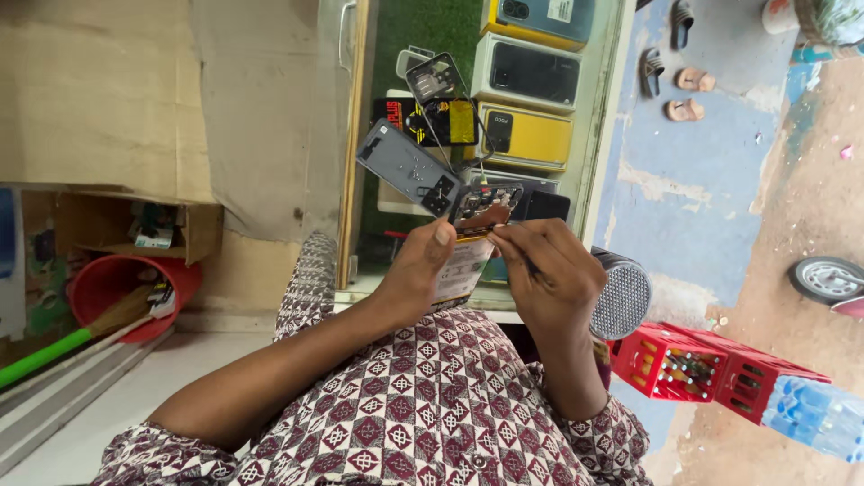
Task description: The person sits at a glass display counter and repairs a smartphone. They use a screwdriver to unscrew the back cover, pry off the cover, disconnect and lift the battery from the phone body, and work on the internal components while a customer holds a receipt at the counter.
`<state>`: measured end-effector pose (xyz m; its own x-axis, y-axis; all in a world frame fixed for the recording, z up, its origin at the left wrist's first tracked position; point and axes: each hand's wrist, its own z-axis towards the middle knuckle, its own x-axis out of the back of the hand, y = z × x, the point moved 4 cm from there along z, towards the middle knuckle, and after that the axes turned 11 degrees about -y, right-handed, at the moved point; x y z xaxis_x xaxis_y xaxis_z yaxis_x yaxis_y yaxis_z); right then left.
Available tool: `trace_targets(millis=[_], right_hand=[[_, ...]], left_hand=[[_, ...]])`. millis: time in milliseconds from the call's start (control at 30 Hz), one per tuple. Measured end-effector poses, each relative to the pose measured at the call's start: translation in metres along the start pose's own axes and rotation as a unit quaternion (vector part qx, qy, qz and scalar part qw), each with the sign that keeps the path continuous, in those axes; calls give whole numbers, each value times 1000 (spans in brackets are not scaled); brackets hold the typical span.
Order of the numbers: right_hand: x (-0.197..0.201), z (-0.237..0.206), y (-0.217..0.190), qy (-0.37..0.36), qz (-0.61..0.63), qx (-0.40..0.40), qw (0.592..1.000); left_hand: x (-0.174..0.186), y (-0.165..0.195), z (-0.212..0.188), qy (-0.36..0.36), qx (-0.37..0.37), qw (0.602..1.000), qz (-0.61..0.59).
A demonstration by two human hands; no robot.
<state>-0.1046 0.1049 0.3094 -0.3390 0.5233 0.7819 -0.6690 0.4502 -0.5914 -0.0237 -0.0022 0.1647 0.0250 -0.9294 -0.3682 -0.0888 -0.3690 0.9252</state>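
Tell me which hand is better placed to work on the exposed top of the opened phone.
Right. The right hand pinches a thin dark tool at the opened phone's exposed board, while the left hand grips the phone's body, steadying it.

Lighting: bright, even daylight, strongest right of the glass display case (601, 135); ground there nearly washed out. Shadows: soft, deepest left of the case under the cardboard. Sharpness: centre crisp; slight softness and wide-angle bending at frame edges.

Matt brown cardboard (99, 90) fills the upper left; a red plastic crate (670, 360) sits lower right beside a speaker (621, 301) with metal mesh; patterned cloth sleeve (432, 414) below.
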Motion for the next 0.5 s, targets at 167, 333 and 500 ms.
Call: trace_targets(millis=[167,333,500], right_hand=[[-11,32,28,-140,35,-40,989],[-21,47,49,-162,78,-51,982],[-32,35,48,-67,160,-89,981]], left_hand=[[8,10,15,-10,20,997,-69],[14,3,23,3,55,984,-168],[14,7,34,0,12,912,-411]])
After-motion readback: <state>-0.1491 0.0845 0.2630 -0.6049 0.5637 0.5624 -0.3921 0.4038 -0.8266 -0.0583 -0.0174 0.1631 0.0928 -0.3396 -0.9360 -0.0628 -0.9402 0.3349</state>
